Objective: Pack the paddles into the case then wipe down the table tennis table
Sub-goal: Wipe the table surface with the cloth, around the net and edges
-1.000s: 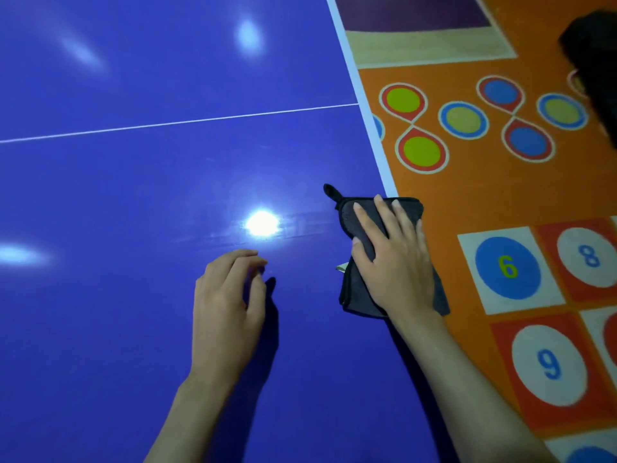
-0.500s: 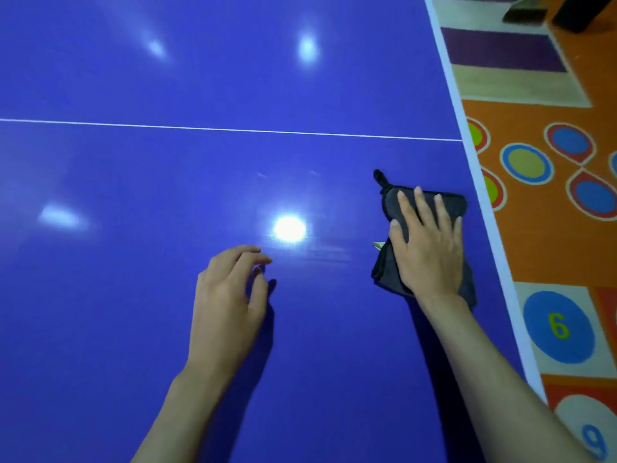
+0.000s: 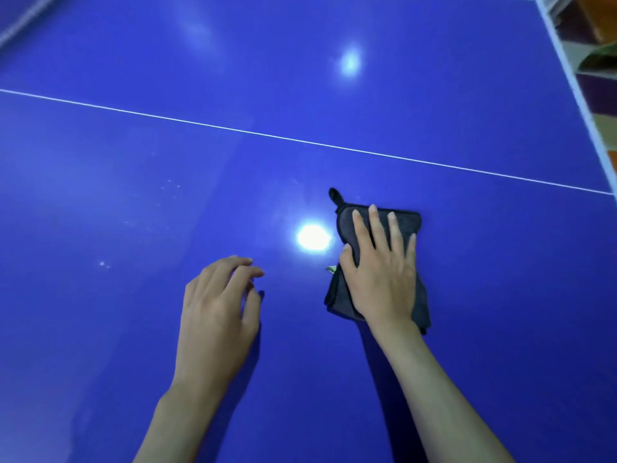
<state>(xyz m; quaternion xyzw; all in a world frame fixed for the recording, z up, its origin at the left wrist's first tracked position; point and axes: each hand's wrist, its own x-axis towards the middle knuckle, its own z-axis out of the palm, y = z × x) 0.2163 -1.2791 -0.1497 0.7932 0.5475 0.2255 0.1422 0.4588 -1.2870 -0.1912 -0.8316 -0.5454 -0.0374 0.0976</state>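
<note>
On blue table (image 3: 133,329): dark grey folded cloth (image 3: 405,225), loop tab; right hand (image 3: 380,275) fingers flat atop; left hand (image 3: 217,309) loose.

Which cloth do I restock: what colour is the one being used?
Dark grey cloth with black edging, head view.

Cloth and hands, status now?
Right hand flat on the dark cloth, pressing it to the blue table. Left hand loosely curled, holding nothing. Nothing in the way.
</note>
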